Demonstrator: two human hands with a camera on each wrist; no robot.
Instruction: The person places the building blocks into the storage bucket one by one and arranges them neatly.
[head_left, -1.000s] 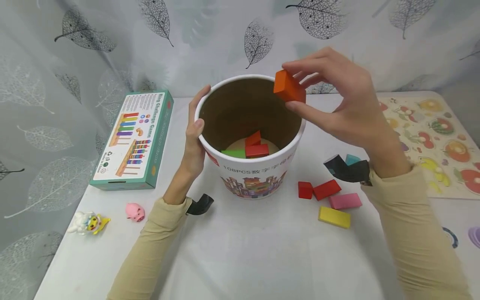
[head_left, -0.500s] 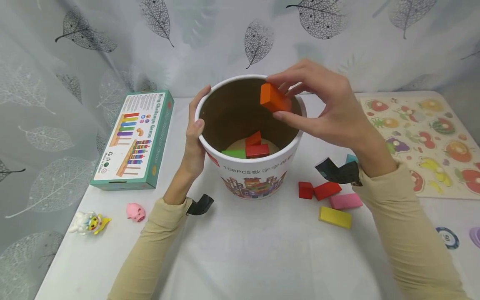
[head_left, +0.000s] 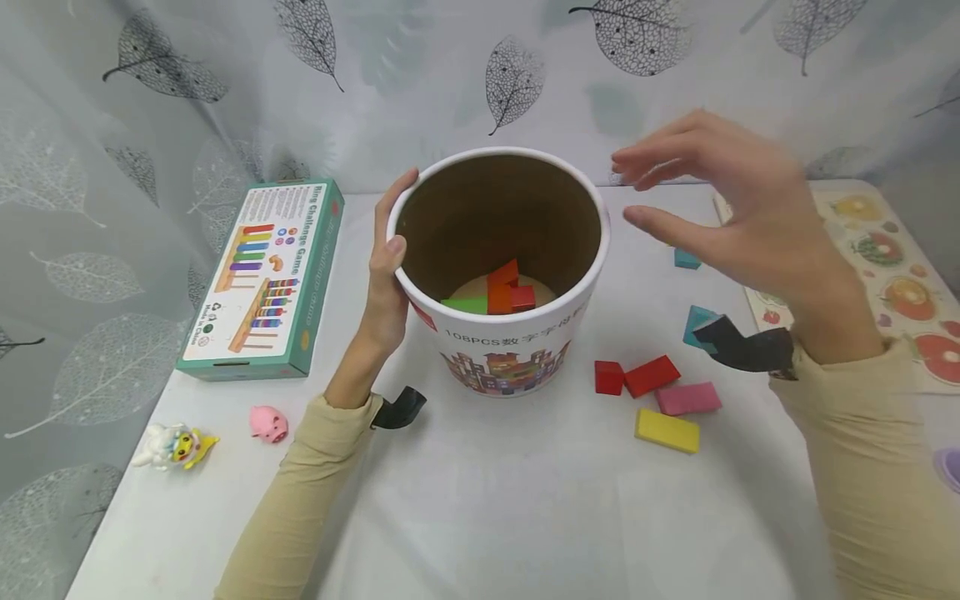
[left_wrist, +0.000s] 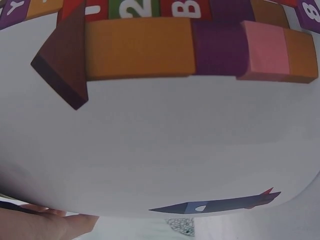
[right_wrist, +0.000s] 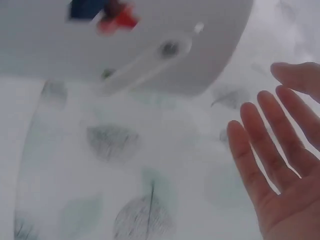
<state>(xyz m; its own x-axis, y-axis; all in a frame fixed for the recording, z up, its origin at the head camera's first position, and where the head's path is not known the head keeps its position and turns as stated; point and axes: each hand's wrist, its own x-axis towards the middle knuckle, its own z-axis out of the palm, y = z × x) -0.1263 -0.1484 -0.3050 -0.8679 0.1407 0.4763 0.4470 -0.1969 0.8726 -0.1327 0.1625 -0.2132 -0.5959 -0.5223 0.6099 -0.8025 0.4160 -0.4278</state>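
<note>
A large white bucket (head_left: 517, 337) with printed toy-block pictures stands upright at the middle of the table. My left hand (head_left: 386, 283) holds its left side, thumb at the rim and fingers along the outer wall; the left wrist view shows the hand (left_wrist: 50, 225) beside that wall. Inside lie a green block (head_left: 465, 306), a red block (head_left: 523, 297), an orange block (head_left: 498, 300) and an orange-red angled piece (head_left: 504, 272). Right of the rim, my right hand (head_left: 742, 208) is raised, holding nothing, fingers spread from the thumb; the right wrist view shows its bare palm (right_wrist: 290, 200).
Right of the bucket lie red blocks (head_left: 652, 377), a pink block (head_left: 688, 398), a yellow block (head_left: 667, 431) and teal blocks (head_left: 697, 323). A fruit puzzle board (head_left: 900, 258) lies far right. At left are a game box (head_left: 262, 275), pink pig (head_left: 268, 424) and white-yellow figurine (head_left: 178, 446).
My right hand has let go of the orange block, which now lies inside the bucket, and has moved right, away from the rim. The left hand has stayed on the bucket.
</note>
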